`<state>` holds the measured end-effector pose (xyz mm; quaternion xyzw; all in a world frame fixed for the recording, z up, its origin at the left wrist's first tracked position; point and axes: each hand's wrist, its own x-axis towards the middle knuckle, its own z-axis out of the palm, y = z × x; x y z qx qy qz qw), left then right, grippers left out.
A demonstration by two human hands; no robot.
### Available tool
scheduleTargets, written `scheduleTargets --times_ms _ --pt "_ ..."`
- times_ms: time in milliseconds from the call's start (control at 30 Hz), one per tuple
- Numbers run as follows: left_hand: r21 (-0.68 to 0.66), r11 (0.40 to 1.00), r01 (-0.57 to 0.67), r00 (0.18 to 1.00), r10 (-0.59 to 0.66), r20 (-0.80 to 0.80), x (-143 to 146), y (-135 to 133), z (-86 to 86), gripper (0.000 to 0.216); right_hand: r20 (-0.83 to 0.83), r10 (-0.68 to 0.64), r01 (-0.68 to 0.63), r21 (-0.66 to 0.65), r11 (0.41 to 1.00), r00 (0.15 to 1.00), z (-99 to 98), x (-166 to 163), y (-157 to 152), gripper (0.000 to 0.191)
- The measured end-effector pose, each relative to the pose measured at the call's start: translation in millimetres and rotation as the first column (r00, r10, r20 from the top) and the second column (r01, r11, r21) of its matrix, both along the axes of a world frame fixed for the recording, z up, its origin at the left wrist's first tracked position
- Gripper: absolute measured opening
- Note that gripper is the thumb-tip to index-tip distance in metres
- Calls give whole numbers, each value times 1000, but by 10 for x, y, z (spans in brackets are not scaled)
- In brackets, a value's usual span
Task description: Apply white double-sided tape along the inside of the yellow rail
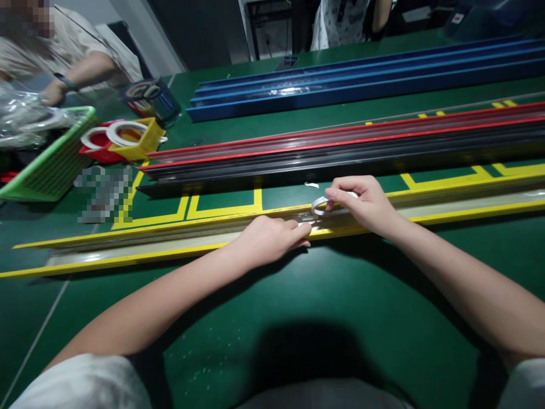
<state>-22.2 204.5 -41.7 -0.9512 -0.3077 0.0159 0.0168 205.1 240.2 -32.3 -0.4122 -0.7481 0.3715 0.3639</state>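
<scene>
A long channel strip with yellow edges [140, 260] lies across the green table in front of me. My left hand [272, 240] is closed over its near edge, thumb and fingers around the rim at the middle of the strip. Just to the right, my right hand [367, 203] pinches a narrow roll of white tape [315, 208] above the same strip. The roll is tilted, and part of it is hidden behind the fingers. Whether a tape end runs down to the strip, I cannot tell.
Beyond lie a red-edged strip [255, 143], a black strip [238, 175] and blue strips [340, 85]. Left are a green basket [63, 165], a yellow bin [145, 142] with white tape rolls and a red bin [99, 150]. A person sits at far left; another stands behind the table.
</scene>
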Motion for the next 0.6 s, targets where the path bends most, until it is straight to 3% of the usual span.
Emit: scheduleTargets --times_ms 267,600 --pt "-11 1000 -11 1000 11 -23 -6 10 18 30 -73 6 -9 -38 999 997 2 -3 -6 39" --pt "-35 999 -34 999 33 -32 -455 -16 21 32 -62 20 -26 -103 994 998 10 -1 -18 36"
